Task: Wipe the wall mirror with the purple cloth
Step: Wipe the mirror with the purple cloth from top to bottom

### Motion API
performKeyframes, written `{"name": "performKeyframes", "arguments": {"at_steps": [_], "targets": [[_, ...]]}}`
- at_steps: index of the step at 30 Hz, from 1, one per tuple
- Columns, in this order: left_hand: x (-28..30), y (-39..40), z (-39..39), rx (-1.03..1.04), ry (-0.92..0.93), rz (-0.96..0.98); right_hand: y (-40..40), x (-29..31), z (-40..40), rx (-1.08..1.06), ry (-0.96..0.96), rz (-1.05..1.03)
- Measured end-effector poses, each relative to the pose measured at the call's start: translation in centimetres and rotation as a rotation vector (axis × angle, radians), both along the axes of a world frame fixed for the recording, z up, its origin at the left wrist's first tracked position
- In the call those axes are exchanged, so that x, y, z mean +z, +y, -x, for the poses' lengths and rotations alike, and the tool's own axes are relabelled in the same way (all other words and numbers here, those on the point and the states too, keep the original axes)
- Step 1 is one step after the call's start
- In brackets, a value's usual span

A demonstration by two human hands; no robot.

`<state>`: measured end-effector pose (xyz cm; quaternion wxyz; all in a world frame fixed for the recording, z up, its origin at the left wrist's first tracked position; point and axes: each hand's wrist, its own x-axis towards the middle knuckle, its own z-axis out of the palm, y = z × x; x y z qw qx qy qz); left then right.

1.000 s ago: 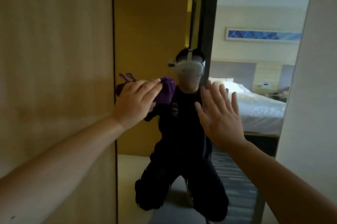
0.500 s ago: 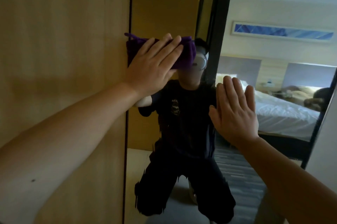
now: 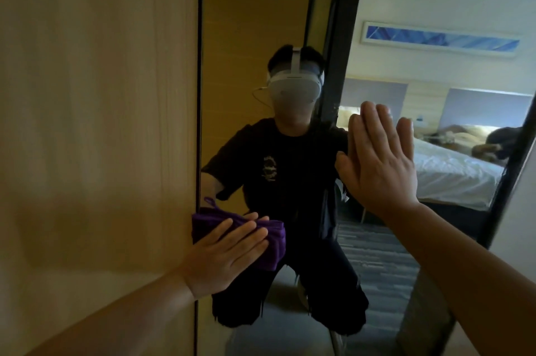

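A: Left hand (image 3: 224, 257) flat, fingers straight, pressing the purple cloth (image 3: 268, 242) low on the wall mirror (image 3: 261, 22), right by its left edge.
B: And the right hand (image 3: 380, 164): open palm, planted flat on the glass higher up.

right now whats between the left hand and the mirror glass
The folded purple cloth lies between them: the left hand presses it flat against the wall mirror near its left edge, seen in the head view.
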<state>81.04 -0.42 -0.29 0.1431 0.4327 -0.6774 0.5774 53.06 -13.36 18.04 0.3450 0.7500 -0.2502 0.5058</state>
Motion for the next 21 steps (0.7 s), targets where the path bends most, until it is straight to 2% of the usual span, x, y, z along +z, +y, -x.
{"name": "performKeyframes", "arguments": {"at_steps": [7,10,15,21], "targets": [[0.5,0.4,0.6,-0.016,0.073,-0.032,1.2,1.0,1.4,-0.019,0.104,-0.182],[2.9,1.1,2.0,-0.067,0.147,-0.042,1.9,1.0,4.0,0.03,0.068,-0.195],[12.9,1.2,5.6,-0.189,0.255,0.113,0.9,0.8,9.3,-0.122,0.019,-0.297],[28.4,-1.2,9.7,-0.141,0.211,0.299,-1.6,0.4,11.4,-0.24,0.037,-0.326]]}}
